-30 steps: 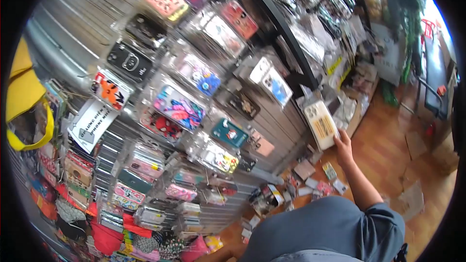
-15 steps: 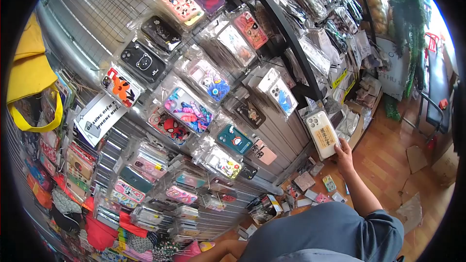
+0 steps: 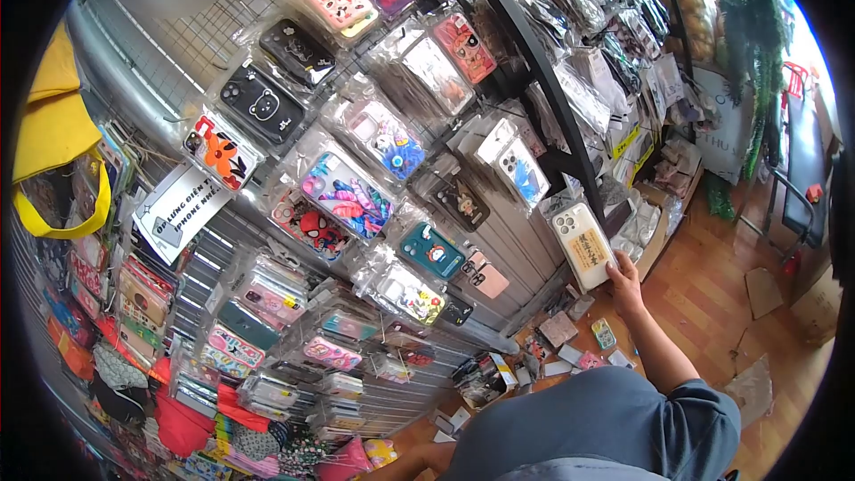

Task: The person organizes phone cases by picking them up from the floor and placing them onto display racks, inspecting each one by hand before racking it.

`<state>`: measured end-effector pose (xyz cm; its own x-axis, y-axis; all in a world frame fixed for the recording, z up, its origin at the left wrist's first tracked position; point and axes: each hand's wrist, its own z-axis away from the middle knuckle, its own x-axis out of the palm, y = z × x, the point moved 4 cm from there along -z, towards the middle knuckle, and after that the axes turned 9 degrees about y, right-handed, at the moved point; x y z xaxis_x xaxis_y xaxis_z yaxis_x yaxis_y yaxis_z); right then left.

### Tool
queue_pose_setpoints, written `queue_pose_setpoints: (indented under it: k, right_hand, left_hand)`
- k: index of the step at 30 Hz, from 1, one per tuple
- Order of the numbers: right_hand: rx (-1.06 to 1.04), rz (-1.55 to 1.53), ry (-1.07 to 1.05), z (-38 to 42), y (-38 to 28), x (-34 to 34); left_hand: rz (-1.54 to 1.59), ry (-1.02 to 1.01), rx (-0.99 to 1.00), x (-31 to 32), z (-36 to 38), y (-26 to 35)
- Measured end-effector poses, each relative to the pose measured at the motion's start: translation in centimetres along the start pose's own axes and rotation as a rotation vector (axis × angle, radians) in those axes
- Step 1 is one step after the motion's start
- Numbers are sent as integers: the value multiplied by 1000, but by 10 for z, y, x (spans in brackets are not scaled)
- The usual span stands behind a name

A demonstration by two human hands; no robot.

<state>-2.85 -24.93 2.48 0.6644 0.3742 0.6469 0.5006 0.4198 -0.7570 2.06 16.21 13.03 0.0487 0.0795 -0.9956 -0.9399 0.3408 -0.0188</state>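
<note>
My right hand [image 3: 626, 283] is closed on the lower corner of a phone case [image 3: 582, 246]. The case is pale, with camera holes at the top and a yellowish panel of dark characters, and it appears to be in a clear sleeve. It is held up just beside the hanging rack, below a packaged case with a blue design [image 3: 524, 174]. Of my left arm only part of the forearm [image 3: 411, 461] shows at the bottom edge; the hand itself is out of view.
Many packaged phone cases [image 3: 346, 191] hang on the wire-grid wall. A black curved frame [image 3: 541, 71] stands between them and more hanging packets. A paper sign [image 3: 183, 207] hangs at left. Boxes and loose cases [image 3: 558, 330] lie on the floor below, near a bench [image 3: 795, 169].
My right hand and the phone case have shifted slightly to the left. My left forearm has dropped lower, so less of it shows.
</note>
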Motion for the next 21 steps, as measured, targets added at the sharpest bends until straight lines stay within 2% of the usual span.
queue_pose_setpoints:
  k: [6,10,12,14,16,18,20,21]
  right_hand:
    - [-19,17,-8,-5,11,-1]
    - [-28,103,2,0,11,-7]
    - [-102,100,4,3,7,-7]
    - [-11,83,23,10,3,-8]
    - [-5,20,26,10,15,-14]
    - [62,-10,24,21,11,-10]
    - [121,5,15,27,23,-10]
    - [133,-17,16,30,32,-9]
  left_hand:
    - [-85,98,20,-10,-14,-4]
    - [-14,96,55,-15,-16,11]
    - [335,-103,-183,-2,-18,-7]
    - [658,-314,-426,16,-30,-34]
    - [959,-540,-684,31,-42,-49]
    - [586,-262,-978,21,-63,-83]
    - [1273,530,-1081,42,-77,-102]
    - [1344,680,-1087,38,-98,-102]
